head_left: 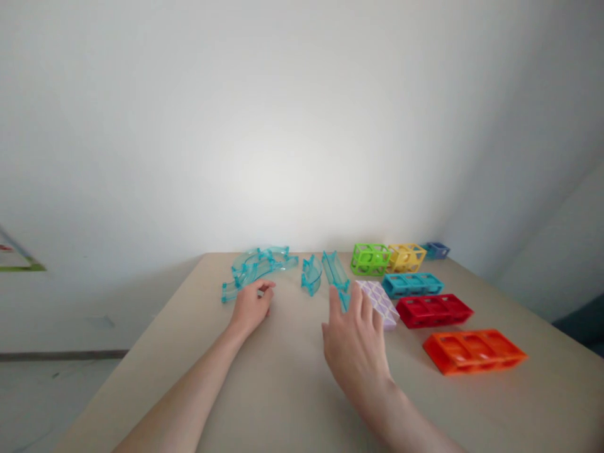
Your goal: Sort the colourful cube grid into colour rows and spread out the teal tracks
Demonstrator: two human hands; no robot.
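Note:
My left hand (252,308) rests on the table with its fingers loosely curled in, and I see nothing in them. Just beyond it lies a group of clear teal track pieces (257,269), some curved. My right hand (357,343) reaches forward, palm down and fingers apart. A small teal piece (345,300) shows between its index and middle fingers; whether they touch it I cannot tell. Beside those fingers is a flat box with a purple-and-white diamond pattern (381,305). A curved teal piece (311,275) and a straight teal track piece (335,272) lie farther back.
On the right stand open-sided plastic blocks: orange (474,352), red (435,311), blue (413,285), green (370,259), yellow (406,258) and dark blue (438,250). A pale wall (283,138) rises behind the table (278,390).

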